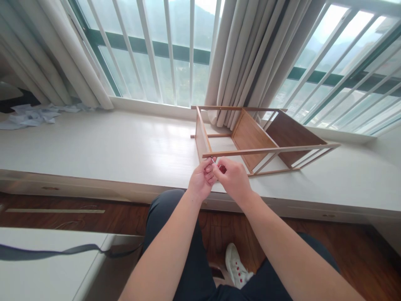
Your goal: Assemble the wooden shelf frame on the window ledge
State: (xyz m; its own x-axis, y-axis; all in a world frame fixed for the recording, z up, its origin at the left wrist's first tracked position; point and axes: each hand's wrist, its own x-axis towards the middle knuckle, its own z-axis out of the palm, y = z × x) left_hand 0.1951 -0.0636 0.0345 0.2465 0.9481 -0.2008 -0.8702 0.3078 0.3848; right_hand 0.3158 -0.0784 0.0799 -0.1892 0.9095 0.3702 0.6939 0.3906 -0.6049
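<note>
A brown wooden shelf rack lies on its side on the white window ledge, its slim legs running left to right. At the left end of the near leg, my left hand has its fingers curled, with the fingertips right at the wood. My right hand is beside it, thumb and forefinger pinched on a thin silvery rod that points to the leg's end. Its kind is too small to make out. Whatever my left fingers hold, if anything, is hidden.
The white ledge runs along barred windows. Grey curtains hang behind the rack. Crumpled white paper lies at the far left. A dark strap crosses a white surface at lower left. My legs and a white shoe are below.
</note>
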